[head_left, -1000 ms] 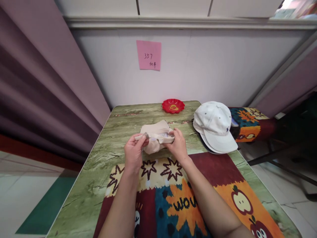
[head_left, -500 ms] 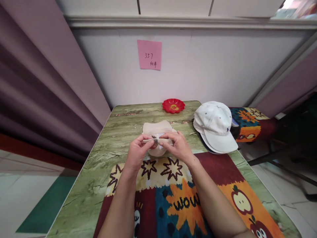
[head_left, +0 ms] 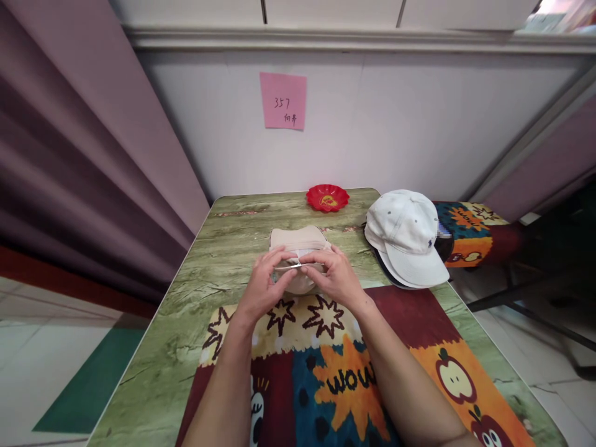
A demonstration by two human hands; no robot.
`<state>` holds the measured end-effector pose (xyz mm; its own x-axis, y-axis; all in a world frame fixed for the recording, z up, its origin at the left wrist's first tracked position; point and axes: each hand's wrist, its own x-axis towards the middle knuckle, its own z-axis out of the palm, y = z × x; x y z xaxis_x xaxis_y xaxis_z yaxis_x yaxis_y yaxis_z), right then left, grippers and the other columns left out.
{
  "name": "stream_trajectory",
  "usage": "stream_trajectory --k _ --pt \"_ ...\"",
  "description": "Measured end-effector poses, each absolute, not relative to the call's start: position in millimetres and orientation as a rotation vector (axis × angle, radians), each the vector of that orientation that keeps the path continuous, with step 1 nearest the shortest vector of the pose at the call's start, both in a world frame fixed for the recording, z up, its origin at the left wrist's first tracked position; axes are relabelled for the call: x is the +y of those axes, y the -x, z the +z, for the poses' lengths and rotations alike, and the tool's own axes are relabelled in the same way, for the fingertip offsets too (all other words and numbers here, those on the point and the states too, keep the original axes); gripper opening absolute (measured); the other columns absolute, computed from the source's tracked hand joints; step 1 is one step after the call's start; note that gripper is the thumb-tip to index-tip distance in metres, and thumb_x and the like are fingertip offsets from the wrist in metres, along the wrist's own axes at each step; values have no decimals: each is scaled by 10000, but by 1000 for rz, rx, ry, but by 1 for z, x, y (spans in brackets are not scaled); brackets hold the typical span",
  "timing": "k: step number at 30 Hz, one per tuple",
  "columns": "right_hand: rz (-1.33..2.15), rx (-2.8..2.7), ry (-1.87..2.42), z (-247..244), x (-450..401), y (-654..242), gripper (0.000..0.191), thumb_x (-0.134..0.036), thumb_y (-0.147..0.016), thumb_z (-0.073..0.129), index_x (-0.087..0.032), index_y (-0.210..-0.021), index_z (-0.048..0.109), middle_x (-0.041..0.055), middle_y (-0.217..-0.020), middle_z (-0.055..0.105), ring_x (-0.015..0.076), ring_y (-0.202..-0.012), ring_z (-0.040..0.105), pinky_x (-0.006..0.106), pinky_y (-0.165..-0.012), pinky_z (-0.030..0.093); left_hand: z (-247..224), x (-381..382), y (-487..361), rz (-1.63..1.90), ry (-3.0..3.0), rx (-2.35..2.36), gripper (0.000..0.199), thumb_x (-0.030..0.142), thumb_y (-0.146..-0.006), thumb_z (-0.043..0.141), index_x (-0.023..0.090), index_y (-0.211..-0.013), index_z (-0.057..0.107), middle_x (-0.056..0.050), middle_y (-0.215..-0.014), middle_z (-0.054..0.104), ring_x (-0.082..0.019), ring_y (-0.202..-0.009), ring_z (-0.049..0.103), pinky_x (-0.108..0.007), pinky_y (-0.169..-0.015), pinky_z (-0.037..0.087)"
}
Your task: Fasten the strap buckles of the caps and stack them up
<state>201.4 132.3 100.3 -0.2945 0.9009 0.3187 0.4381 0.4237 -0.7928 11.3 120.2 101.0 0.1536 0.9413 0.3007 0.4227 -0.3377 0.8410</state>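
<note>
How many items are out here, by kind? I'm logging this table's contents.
Caps: 3 - beige cap held by left hand and right hand, white cap, dark cap beneath it, only its edge showing
Red dishes: 1
Patterned cloths: 1
Total: 5

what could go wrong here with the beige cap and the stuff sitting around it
1. Both hands, left hand and right hand, pinch only the thin strap of the beige cap; a hard tug might slip it free or crumple the crown.
2. The white cap sits near the table edge by the right hand; a wide elbow move might knock it off.
3. The red dish lies just behind the cap and could get pushed.
</note>
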Motion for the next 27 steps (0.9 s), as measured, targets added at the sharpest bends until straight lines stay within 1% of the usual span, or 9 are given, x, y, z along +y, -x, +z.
stream_trajectory --k 2,5,7,9,12,17,21,24,27 --pt "771 -1903 1142 103 133 -205 99 -316 -875 668 -294 -939 740 12 -1022 768 225 -1021 683 545 -1169 156 101 120 -7 1157 -1716 1246 192 319 -768 719 225 -934 741 -103 -1126 700 -310 -1206 555 -413 -1062 367" --pt "795 -1909 1172 106 136 -215 117 -358 -873 662 -279 -909 739 4 -973 769 218 -943 695 534 -1167 176 103 118 1 1192 -1509 1224 216 358 -735 754 204 -886 745 -80 -950 708 -260 -941 628 -314 -843 472" --pt "828 -1928 1172 105 139 -223 140 -362 -886 635 -265 -901 735 -6 -940 764 202 -889 692 503 -1140 245 103 117 7 1184 -1413 1229 228 381 -744 750 202 -884 742 -50 -844 691 -205 -774 610 -261 -701 456" --pt "869 -1960 1133 103 142 -228 162 -356 -898 610 -248 -890 731 -7 -917 756 190 -865 680 445 -1078 334 101 117 12 1171 -1353 1215 232 390 -746 749 198 -875 736 -30 -779 671 -170 -683 575 -241 -631 421" --pt "894 -1998 1066 98 145 -230 185 -358 -898 599 -222 -851 714 2 -891 739 187 -868 651 369 -977 397 96 119 18 1181 -1288 1174 249 400 -737 754 191 -871 727 -38 -807 678 -168 -693 577 -245 -630 418" --pt "840 -1904 1037 90 147 -221 272 -367 -946 507 -198 -765 618 9 -809 658 171 -807 575 314 -867 398 93 121 23 1104 -1378 1205 262 408 -767 720 177 -891 709 -74 -1037 692 -206 -862 607 -282 -746 454" --pt "809 -1783 1037 85 146 -212 307 -376 -978 429 -205 -756 554 1 -734 555 163 -740 507 276 -721 378 95 120 23 1020 -1475 1219 272 428 -788 696 189 -918 706 -40 -948 689 -193 -857 596 -281 -773 447" --pt "838 -1755 1039 84 146 -209 315 -373 -982 423 -208 -742 544 -2 -721 545 160 -734 505 269 -701 367 95 120 22 996 -1474 1211 296 442 -800 685 187 -949 708 -28 -883 672 -174 -799 577 -267 -739 438" --pt "869 -1752 1039 84 146 -209 322 -366 -978 434 -204 -724 549 -2 -708 556 158 -724 510 268 -702 367 95 120 23 998 -1458 1206 305 445 -801 687 180 -950 704 -31 -874 662 -167 -781 565 -256 -715 432"
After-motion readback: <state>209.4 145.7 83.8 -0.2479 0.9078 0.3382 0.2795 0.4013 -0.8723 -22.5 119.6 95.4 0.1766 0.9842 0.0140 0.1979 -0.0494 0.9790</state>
